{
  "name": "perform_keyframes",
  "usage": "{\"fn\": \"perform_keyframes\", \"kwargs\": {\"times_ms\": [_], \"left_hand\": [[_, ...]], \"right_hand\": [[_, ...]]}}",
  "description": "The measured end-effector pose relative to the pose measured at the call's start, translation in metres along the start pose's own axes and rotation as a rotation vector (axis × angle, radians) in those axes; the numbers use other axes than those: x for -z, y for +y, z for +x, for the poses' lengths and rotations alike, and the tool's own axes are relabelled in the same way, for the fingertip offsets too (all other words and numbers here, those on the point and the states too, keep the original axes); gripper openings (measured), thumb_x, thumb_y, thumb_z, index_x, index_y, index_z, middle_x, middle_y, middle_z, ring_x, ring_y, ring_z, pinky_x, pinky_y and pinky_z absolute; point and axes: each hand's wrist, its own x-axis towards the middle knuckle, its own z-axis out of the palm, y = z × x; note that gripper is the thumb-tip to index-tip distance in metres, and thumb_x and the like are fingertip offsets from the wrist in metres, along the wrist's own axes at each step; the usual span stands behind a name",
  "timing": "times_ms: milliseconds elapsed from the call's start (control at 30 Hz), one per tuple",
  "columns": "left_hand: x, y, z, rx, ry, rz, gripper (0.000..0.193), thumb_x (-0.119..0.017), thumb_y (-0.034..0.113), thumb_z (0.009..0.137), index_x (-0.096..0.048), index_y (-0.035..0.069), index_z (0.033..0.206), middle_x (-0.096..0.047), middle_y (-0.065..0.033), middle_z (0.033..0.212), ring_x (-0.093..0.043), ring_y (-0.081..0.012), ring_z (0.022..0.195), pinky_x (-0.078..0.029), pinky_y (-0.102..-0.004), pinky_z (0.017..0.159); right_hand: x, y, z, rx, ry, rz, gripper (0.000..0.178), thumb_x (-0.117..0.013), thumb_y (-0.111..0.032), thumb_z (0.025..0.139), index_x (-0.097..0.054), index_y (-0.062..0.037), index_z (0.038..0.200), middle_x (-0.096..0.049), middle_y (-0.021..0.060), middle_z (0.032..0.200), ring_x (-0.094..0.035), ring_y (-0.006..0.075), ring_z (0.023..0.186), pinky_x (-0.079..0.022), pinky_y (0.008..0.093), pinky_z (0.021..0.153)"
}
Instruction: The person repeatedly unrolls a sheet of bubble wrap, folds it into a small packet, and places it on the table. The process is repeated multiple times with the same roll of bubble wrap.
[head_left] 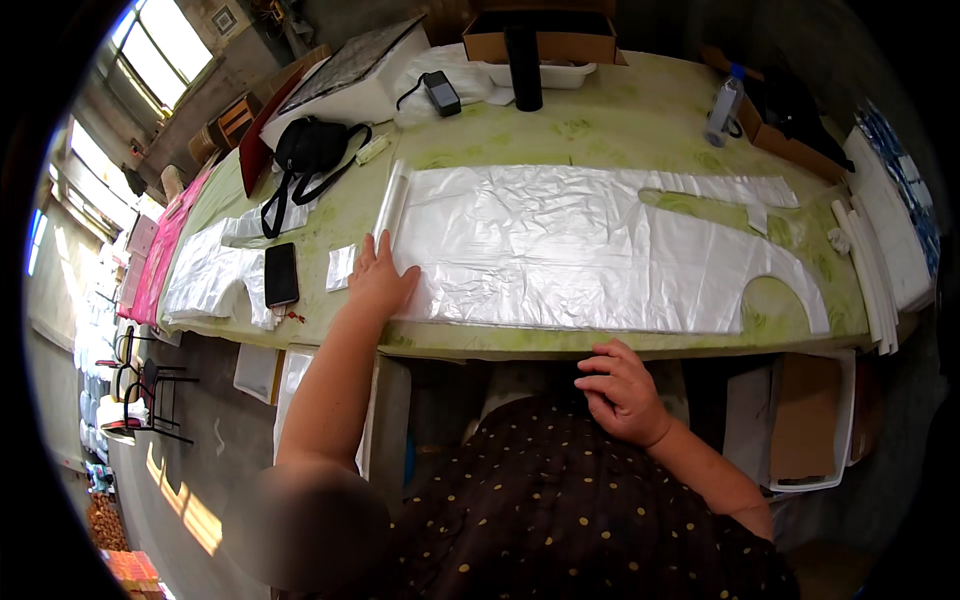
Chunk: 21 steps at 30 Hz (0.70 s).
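Clear plastic sheet [560, 260] w/ cutouts lies flat on green table [560, 125], mostly to R of L hand [382, 280], which rests on its near L end, fingers spread wide. R hand [622, 390] half-open, fingers loosely bent, at table's near edge, just below sheet. Sm. white packet [341, 268] just L of L hand; blk phone [281, 274] further L, then more plastic [205, 272]. Blk bag [308, 148] beyond L hand, up-L. Bottle w/ blue cap [722, 108] well beyond R hand, up-R.
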Motion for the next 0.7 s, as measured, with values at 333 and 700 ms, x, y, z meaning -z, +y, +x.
{"fn": "perform_keyframes", "kwargs": {"times_ms": [333,700], "left_hand": [[0.027,0.019,-0.023,0.024,-0.147,-1.020,0.081,-0.060,0.014,0.097,-0.018,0.019,0.166,-0.064,-0.0195,0.131,-0.063,-0.0247,0.103,-0.054,-0.0392,0.091],[-0.034,0.172,-0.108,0.205,-0.450,-1.900,0.083,-0.051,0.007,0.100,-0.004,0.025,0.166,-0.061,-0.0157,0.132,-0.060,-0.0229,0.100,-0.055,-0.0389,0.087]], "right_hand": [[0.005,-0.008,0.005,-0.132,0.002,0.128,0.027,-0.073,-0.002,0.081,-0.071,-0.0065,0.108,-0.069,0.0123,0.116,-0.064,0.0353,0.112,-0.051,0.0430,0.099],[-0.003,-0.044,0.025,-0.752,-0.255,0.870,0.101,-0.074,-0.007,0.089,-0.010,-0.0182,0.166,-0.057,0.0138,0.127,-0.061,0.0177,0.101,-0.053,0.0342,0.091]]}}
